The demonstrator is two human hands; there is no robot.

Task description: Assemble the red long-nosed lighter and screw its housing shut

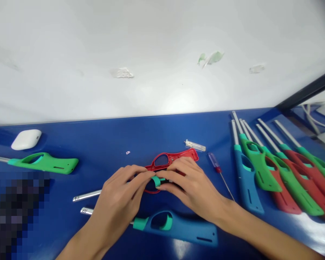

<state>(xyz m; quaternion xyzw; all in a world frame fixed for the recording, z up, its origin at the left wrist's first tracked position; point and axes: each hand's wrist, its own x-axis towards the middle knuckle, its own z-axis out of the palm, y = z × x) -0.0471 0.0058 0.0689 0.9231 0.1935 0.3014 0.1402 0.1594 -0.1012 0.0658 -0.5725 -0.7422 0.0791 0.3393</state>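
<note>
My left hand (pixel 124 193) and my right hand (pixel 192 187) meet over an opened red gas lighter. Between their fingertips is a small teal trigger (pixel 156 181), pinched from both sides. One red casing half (pixel 191 154) lies with its hollow inside facing up, just beyond my right fingers. Another red curved part (pixel 151 191) shows beneath the trigger, mostly covered by my hands. From under my left hand a metal lighter tube (pixel 86 195) sticks out to the left. A whole blue lighter (pixel 186 228) with a teal trigger lies nearer to me, its tube passing behind my left wrist.
A clear fuel tank (pixel 195 145) and a purple-handled screwdriver (pixel 215 162) lie to the right. Several whole lighters (pixel 268 177) fan out beyond them. At left are a green lighter (pixel 54 163) and a white earbud case (pixel 26 139). A tiny pale piece (pixel 128 152) sits mid-table. A white wall (pixel 162 54) bounds the back.
</note>
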